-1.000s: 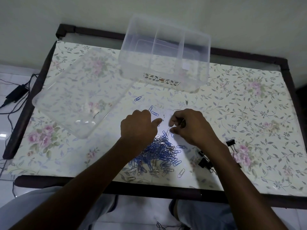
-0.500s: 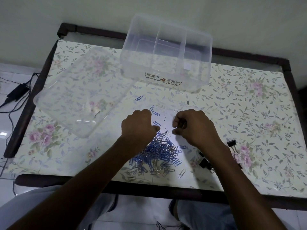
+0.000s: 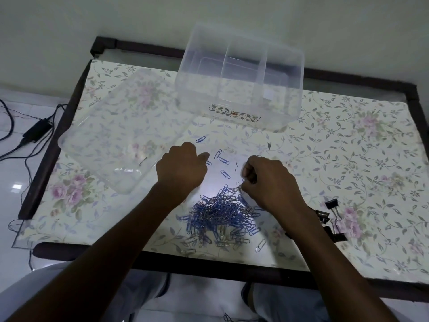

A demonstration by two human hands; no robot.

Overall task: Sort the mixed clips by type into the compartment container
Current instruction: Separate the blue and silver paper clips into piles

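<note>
A heap of blue and silver paper clips [image 3: 220, 212] lies near the table's front edge. Several loose blue clips [image 3: 224, 160] lie just beyond it. My left hand [image 3: 181, 169] is curled into a fist left of the loose clips; what it holds is hidden. My right hand [image 3: 267, 180] pinches a silver paper clip at the top of the heap. Black binder clips [image 3: 330, 220] lie right of my right forearm. The clear compartment container [image 3: 241, 75] stands at the back, its three sections looking empty.
A clear plastic lid [image 3: 120, 138] lies on the left of the floral table top [image 3: 348, 159]. A dark frame [image 3: 232, 273] borders the table. A power adapter and cables [image 3: 34, 131] lie on the floor to the left.
My left hand has drawn back to the left, away from the heap. My right hand has dropped slightly to the heap's top and pinches a clip there.
</note>
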